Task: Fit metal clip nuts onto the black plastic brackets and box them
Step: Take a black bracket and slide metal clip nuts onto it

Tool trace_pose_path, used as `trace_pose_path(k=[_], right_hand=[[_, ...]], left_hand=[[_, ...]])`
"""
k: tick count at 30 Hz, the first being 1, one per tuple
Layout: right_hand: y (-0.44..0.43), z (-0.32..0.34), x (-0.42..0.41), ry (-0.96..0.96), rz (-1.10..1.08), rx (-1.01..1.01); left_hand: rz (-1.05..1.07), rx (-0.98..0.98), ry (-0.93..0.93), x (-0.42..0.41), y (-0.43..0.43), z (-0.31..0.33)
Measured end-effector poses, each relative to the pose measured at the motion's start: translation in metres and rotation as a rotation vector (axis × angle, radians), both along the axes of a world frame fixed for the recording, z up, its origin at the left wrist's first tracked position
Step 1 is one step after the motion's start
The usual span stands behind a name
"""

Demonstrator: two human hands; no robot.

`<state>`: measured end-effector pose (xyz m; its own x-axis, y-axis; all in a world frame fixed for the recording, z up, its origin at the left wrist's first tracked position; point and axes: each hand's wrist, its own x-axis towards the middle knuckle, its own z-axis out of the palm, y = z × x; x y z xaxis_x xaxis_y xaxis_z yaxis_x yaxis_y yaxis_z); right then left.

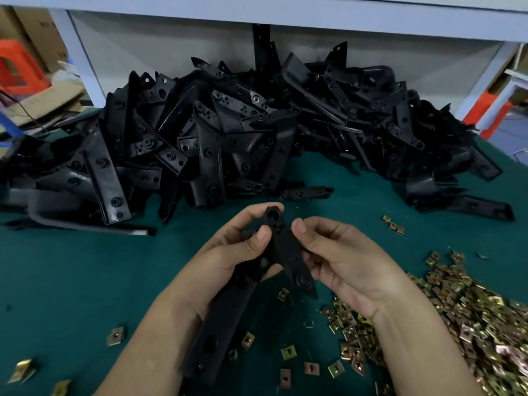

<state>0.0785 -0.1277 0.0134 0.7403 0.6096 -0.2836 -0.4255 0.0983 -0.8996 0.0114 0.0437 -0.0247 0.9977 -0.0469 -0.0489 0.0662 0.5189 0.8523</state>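
Note:
A black plastic bracket [285,247] is held over the green table, its holed end pointing up and away from me. My left hand [237,252] grips it from the left, thumb pressed beside the holes. My right hand [340,258] holds its right edge with thumb and curled fingers. The bracket's long lower arm [220,324] runs down under my left wrist. Whether a clip nut sits between my fingers is hidden. A big heap of brass-coloured clip nuts [471,324] lies at the right.
A large pile of black brackets [228,132] fills the back of the green table [71,281]. Loose clip nuts [288,352] are scattered near my wrists and at the front left. Cardboard boxes [43,98] and a red stool [20,67] stand at the left.

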Motion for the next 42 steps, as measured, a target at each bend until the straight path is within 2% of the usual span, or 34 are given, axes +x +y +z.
trace_pose_path(k=[9,15,23,30,42], right_hand=[[0.000,-0.003,0.001,-0.044,-0.072,0.014],[-0.007,0.000,0.003,-0.036,-0.043,0.002],[0.004,-0.005,-0.003,-0.050,-0.152,0.002],[-0.001,-0.004,-0.001,-0.120,-0.113,-0.045],[0.005,-0.011,-0.002,-0.023,-0.144,-0.050]], left_hand=[[-0.069,-0.030,-0.035,-0.003,-0.001,0.002],[-0.016,0.012,0.004,0.001,0.000,0.000],[-0.037,-0.013,-0.009,0.000,-0.002,0.000],[-0.044,0.029,-0.013,0.001,0.000,-0.002],[0.091,0.219,-0.101,0.003,0.002,-0.006]])
